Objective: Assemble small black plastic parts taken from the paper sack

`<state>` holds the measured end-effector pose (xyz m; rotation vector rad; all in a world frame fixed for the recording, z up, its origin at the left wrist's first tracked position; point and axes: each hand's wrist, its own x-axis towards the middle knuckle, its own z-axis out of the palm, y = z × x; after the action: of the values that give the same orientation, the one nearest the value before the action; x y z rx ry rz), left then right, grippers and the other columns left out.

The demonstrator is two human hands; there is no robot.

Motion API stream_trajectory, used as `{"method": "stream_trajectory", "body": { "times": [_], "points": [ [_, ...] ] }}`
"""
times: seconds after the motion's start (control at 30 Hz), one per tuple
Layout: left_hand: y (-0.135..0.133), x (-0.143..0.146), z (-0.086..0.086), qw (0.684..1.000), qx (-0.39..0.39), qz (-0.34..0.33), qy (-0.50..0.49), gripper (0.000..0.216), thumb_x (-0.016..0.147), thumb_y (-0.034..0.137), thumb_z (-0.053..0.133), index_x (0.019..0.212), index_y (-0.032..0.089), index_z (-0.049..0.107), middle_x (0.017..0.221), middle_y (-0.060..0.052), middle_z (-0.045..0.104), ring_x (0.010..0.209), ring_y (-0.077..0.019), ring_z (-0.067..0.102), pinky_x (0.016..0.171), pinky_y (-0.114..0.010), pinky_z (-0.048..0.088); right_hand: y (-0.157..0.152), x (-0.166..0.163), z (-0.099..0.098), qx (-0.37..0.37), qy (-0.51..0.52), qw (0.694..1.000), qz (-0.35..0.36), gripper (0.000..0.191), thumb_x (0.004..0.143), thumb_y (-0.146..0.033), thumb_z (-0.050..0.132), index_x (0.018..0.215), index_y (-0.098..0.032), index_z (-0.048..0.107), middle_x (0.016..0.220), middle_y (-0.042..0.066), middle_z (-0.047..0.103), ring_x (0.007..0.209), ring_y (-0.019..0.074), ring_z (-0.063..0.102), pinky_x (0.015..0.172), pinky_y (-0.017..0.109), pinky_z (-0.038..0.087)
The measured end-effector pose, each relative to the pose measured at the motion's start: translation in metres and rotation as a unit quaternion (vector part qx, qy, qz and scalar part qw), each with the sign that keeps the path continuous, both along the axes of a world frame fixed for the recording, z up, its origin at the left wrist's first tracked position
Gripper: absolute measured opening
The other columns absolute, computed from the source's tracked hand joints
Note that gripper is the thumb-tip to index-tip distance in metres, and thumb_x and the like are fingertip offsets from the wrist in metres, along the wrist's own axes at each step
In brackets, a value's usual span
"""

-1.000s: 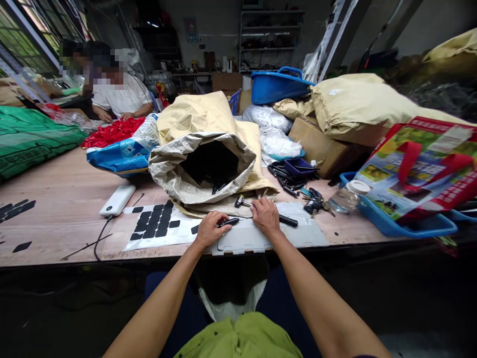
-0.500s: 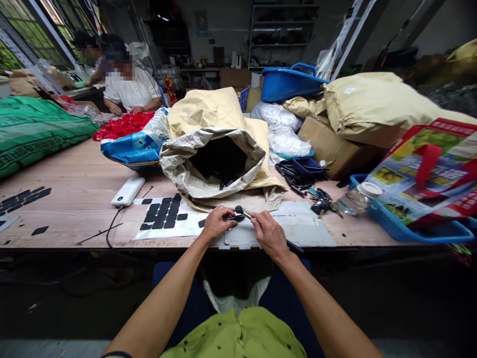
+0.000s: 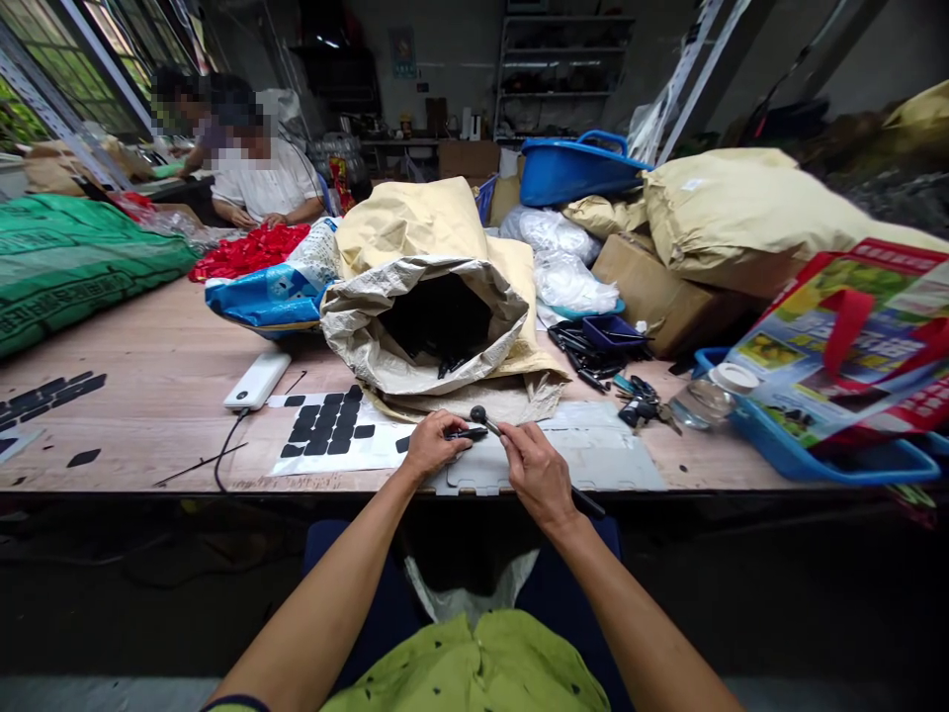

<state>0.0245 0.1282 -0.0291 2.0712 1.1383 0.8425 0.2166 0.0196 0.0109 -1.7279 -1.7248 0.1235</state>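
Head view: gripping a hammer (image 3: 478, 415) in the right hand (image 3: 538, 470), just before the open sack (image 3: 352, 341), slanting head-first leftward and toward it. Pinching a black rod-like piece (image 3: 474, 433) in the left hand (image 3: 432, 447), crosswise before the sack. Reaching forward, forearms angled inward.

The left hand (image 3: 434, 444) partly hides a black piece (image 3: 476, 433); the left edge crops the green sack (image 3: 81, 262).

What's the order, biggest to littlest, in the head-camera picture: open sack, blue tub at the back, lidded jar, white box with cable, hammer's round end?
1. Open sack
2. Blue tub
3. Lidded jar and white box: too alike to rank
4. Hammer's round end
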Motion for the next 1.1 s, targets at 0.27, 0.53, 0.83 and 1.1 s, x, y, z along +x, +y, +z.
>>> {"method": "stream_trajectory", "body": {
  "times": [0.27,0.53,0.83,1.1],
  "points": [
    [0.000,0.000,0.001,1.000,0.004,0.001,0.011,0.017,0.075,0.023,0.080,0.091,0.021,0.074,0.090,-0.002,0.069,0.090,-0.0196,0.061,0.082,-0.031,0.046,-0.004,0.010,-0.007,-0.020,-0.011,1.000,-0.019,0.030,0.103,-0.032,0.045,0.121,-0.028,0.069,0.099,0.003,0.065,0.090,0.0153,0.063,0.076,0.024,0.045],
    [-0.001,-0.001,0.006,0.999,0.006,-0.004,0.036,0.020,0.074,0.023,0.079,0.093,0.021,0.073,0.089,-0.001,0.066,0.087,-0.0193,0.059,0.077,-0.029,0.043,0.048,0.040,-0.009,-0.033,-0.077,0.995,-0.060,0.025,0.097,-0.029,0.053,0.113,-0.028,0.073,0.097,0.003,0.064,0.089,0.0164,0.057,0.076,0.026,0.040],
    [-0.001,0.001,0.005,0.999,0.013,0.005,0.043,0.026,0.070,0.022,0.081,0.095,0.021,0.072,0.090,-0.001,0.065,0.085,-0.0189,0.059,0.077,-0.029,0.044,0.073,0.042,-0.032,-0.061,-0.116,0.986,-0.106,0.021,0.092,-0.031,0.056,0.106,-0.027,0.071,0.104,0.006,0.064,0.102,0.0235,0.050,0.084,0.033,0.032],
    [-0.001,0.001,0.001,0.998,0.024,0.004,0.056,0.022,0.076,0.030,0.079,0.094,0.021,0.071,0.090,-0.002,0.065,0.086,-0.0194,0.059,0.075,-0.029,0.044,0.075,0.028,-0.029,-0.070,-0.163,0.972,-0.153,0.023,0.090,-0.035,0.053,0.104,-0.023,0.067,0.106,0.009,0.062,0.102,0.0257,0.048,0.082,0.035,0.030]
  ]
}}
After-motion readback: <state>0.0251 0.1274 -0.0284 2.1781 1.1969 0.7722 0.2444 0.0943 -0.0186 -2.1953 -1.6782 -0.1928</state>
